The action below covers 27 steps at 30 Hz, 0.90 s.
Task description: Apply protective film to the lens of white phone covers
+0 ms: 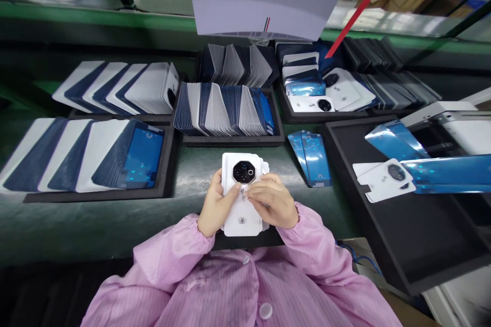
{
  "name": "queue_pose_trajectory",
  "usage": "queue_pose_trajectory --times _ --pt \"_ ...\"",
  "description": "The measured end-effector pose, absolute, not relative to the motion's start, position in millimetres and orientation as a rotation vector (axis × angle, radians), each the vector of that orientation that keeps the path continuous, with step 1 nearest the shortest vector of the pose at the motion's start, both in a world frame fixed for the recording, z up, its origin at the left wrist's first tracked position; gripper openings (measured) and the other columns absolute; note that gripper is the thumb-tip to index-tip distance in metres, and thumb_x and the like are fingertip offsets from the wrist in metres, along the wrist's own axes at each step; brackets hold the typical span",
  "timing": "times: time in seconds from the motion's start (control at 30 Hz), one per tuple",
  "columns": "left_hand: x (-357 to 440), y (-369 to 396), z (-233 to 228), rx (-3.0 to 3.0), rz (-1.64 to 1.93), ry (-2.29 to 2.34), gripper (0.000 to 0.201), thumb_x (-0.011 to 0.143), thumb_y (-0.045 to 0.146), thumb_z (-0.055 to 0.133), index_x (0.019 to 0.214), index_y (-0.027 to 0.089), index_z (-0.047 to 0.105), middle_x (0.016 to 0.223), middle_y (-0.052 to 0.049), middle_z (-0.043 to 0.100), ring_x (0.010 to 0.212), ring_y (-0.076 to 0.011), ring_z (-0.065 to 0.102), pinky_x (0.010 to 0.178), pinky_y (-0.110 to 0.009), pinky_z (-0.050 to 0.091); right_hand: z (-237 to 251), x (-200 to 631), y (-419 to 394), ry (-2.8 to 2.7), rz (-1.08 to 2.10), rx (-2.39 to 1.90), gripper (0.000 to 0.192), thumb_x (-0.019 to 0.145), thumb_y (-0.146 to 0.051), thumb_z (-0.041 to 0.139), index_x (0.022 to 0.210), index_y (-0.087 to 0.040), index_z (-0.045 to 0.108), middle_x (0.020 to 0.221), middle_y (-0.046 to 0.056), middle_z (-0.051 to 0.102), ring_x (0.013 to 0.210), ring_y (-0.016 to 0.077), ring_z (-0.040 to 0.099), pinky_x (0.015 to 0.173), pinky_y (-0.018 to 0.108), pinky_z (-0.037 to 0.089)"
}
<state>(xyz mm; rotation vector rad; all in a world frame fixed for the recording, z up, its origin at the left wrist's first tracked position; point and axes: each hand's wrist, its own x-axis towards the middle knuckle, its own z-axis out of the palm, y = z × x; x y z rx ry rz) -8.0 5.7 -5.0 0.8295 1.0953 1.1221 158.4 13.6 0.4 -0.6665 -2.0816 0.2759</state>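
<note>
While both hands' grip closes on the white cover [245,191], bare bench [192,173] flanks it.

Left hand [215,203] is gripping the left edge of a white back cover [244,195], black octagonal camera ring facing up. Right hand [271,200] is lying over its right side, fingertips [248,193] pinching at the middle just below the ring. Pink sleeves are showing below. Black trays [169,173] of upright stacked covers are sitting behind, loose blue films [311,157] are lying just right, another cover [385,179] is resting in the right tray.
</note>
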Motion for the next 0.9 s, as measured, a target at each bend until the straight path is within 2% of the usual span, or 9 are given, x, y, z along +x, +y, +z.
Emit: queue_pose_trajectory --times 0.27,0.9 --pt "-7.4 4.7 -6.2 0.818 1.137 1.087 0.041 0.079 0.032 0.068 0.114 0.021 0.049 0.104 -0.004 0.066 0.092 -0.0179 0.064 0.082 -0.031 0.049 1.8 157.6 12.8 -2.118 0.291 -0.605 0.029 0.082 -0.008 0.058 0.107 -0.022 0.058 0.091 0.003 0.076 0.088 0.0156 0.070 0.084 0.038 0.050" --pt "-6.6 4.1 -1.1 0.789 1.130 1.096 0.047 0.074 0.034 0.072 0.113 0.022 0.050 0.103 -0.004 0.067 0.091 -0.0190 0.064 0.080 -0.031 0.050 4.5 158.3 12.9 -2.108 0.319 -0.611 0.030 0.080 -0.007 0.057 0.106 -0.023 0.059 0.089 0.003 0.076 0.085 0.0186 0.070 0.078 0.039 0.051"
